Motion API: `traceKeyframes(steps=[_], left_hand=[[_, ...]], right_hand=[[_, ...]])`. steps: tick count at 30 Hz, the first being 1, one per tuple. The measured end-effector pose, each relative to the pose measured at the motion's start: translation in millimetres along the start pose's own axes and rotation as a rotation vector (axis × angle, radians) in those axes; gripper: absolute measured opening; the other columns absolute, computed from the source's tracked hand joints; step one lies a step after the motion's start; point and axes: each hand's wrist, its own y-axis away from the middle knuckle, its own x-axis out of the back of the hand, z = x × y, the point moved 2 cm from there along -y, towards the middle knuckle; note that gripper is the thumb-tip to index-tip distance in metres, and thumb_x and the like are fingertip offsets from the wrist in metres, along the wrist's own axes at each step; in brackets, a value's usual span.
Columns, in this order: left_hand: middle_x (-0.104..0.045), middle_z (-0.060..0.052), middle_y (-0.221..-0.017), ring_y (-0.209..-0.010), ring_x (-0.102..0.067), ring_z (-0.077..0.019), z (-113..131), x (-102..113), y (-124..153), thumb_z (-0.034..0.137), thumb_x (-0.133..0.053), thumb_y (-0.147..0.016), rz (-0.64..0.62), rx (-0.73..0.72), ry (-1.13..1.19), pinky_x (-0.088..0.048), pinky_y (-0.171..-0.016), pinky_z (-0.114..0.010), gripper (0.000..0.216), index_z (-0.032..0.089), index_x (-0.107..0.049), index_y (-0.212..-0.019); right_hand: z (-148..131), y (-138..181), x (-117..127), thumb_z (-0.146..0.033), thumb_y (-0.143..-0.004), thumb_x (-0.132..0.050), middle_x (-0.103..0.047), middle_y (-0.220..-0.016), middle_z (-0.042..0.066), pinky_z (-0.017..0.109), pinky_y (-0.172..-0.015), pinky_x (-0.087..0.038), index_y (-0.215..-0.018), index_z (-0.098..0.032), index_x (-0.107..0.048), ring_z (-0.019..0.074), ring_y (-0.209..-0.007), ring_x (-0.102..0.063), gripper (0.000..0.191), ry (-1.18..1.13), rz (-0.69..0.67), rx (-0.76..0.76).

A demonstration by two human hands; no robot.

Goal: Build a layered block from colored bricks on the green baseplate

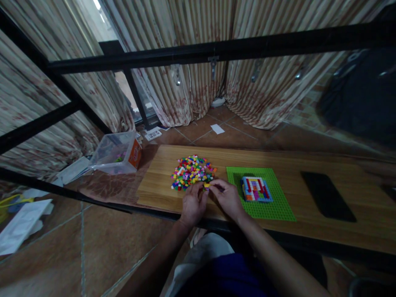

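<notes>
A heap of small coloured toy bricks (pixel 192 170) lies on the wooden tabletop. At its near edge my left hand (pixel 194 201) is closed, with fingertips beside a yellow toy brick (pixel 207 185); what it grips is hidden. My right hand (pixel 227 197) pinches that yellow brick between thumb and finger, close to the left fingertips. To the right of my hands lies a green studded baseplate (pixel 280 206). On it stands a low block of stacked bricks (pixel 256 189), with a light blue and white border and red, white and purple rows inside.
A dark flat slab like a phone or tablet (pixel 328 196) lies on the table (pixel 297 161) to the right. Left of the tabletop stands a clear plastic box (pixel 114 154) with an orange label. A black metal bar (pixel 198 53) crosses above, before curtains (pixel 185 90).
</notes>
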Motion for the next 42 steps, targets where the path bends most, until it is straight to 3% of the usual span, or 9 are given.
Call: traceKeyframes(steps=[4,8,11,14,24,29,35,39,42], left_hand=[[-0.068,-0.007,-0.098,-0.087,-0.064,-0.0178,7.6,-5.2,-6.8,0.033,-0.053,-0.089,-0.066,0.119,0.322,-0.053,-0.078,-0.032,0.026,0.017,-0.06,-0.108],[-0.069,-0.003,-0.082,-0.073,-0.064,-0.0137,12.4,-11.9,-9.3,0.04,-0.057,-0.086,-0.121,0.314,0.72,-0.052,-0.068,-0.026,0.027,0.016,-0.063,-0.097],[-0.07,-0.002,-0.076,-0.067,-0.063,-0.0127,15.7,-12.0,-11.3,0.042,-0.064,-0.08,-0.168,0.418,0.858,-0.05,-0.063,-0.024,0.03,0.015,-0.067,-0.092],[-0.069,-0.001,-0.07,-0.063,-0.061,-0.0121,19.2,-8.2,-15.0,0.043,-0.067,-0.077,-0.224,0.433,0.886,-0.048,-0.062,-0.023,0.03,0.015,-0.07,-0.086],[-0.069,-0.002,-0.071,-0.064,-0.06,-0.0124,13.1,-9.3,-22.4,0.038,-0.064,-0.079,-0.314,0.391,0.745,-0.049,-0.063,-0.025,0.026,0.015,-0.072,-0.087],[-0.071,-0.005,-0.096,-0.087,-0.066,-0.0175,10.6,-9.0,-27.5,0.025,-0.057,-0.083,-0.227,0.111,0.275,-0.052,-0.083,-0.032,0.019,0.018,-0.071,-0.094],[-0.068,-0.007,-0.106,-0.094,-0.065,-0.0182,6.6,-17.7,-28.3,0.016,-0.049,-0.087,-0.136,-0.157,-0.076,-0.054,-0.088,-0.033,0.024,0.02,-0.068,-0.101],[-0.065,-0.008,-0.11,-0.099,-0.064,-0.0192,1.6,-25.2,-26.2,0.016,-0.047,-0.088,-0.098,-0.238,-0.167,-0.054,-0.091,-0.035,0.027,0.019,-0.067,-0.106],[-0.064,-0.009,-0.113,-0.104,-0.063,-0.0207,-1.8,-27.9,-24.2,0.019,-0.046,-0.09,-0.052,-0.271,-0.199,-0.053,-0.093,-0.037,0.027,0.019,-0.066,-0.109]], right_hand=[[-3.1,8.1,-6.3,-0.035,-0.07,-0.071,-0.07,-0.074,0.001,0.03,-0.069,-0.05,-0.076,-0.019,-0.07,0.0162,-0.07,-0.063,0.017,-0.314,0.179,-0.206],[-9.2,13.9,-9.8,-0.035,-0.061,-0.079,-0.067,-0.064,-0.002,0.028,-0.059,-0.051,-0.075,-0.019,-0.071,0.0126,-0.057,-0.059,0.023,-0.622,0.234,-0.356],[-10.3,16.0,-8.3,-0.034,-0.056,-0.083,-0.069,-0.062,-0.001,0.027,-0.058,-0.05,-0.073,-0.019,-0.073,0.0123,-0.056,-0.06,0.026,-0.727,0.251,-0.435],[-8.2,16.6,-6.2,-0.034,-0.051,-0.086,-0.069,-0.06,0.001,0.025,-0.056,-0.049,-0.072,-0.018,-0.074,0.0118,-0.055,-0.06,0.029,-0.779,0.264,-0.521],[-8.3,20.8,6.1,-0.027,-0.045,-0.09,-0.07,-0.064,0.002,0.02,-0.055,-0.05,-0.074,-0.017,-0.073,0.0095,-0.057,-0.062,0.035,-0.919,0.271,-0.681],[-16.9,31.1,20.9,-0.026,-0.052,-0.087,-0.072,-0.072,0.001,0.021,-0.063,-0.054,-0.08,-0.019,-0.074,0.0104,-0.066,-0.066,0.032,-0.989,0.27,-0.659],[-17.6,59.4,71.6,-0.021,-0.051,-0.087,-0.073,-0.081,0.001,0.021,-0.07,-0.054,-0.084,-0.02,-0.075,0.0097,-0.071,-0.066,0.035,-0.931,0.365,-0.626],[-3.6,72.2,118.3,-0.033,-0.049,-0.088,-0.072,-0.076,0.002,0.024,-0.065,-0.053,-0.081,-0.018,-0.074,0.0115,-0.064,-0.063,0.038,-0.641,0.582,-0.531],[10.1,72.0,142.0,-0.046,-0.056,-0.082,-0.071,-0.071,0.003,0.028,-0.061,-0.052,-0.082,-0.016,-0.072,0.0147,-0.061,-0.063,0.04,-0.388,0.658,-0.467]])
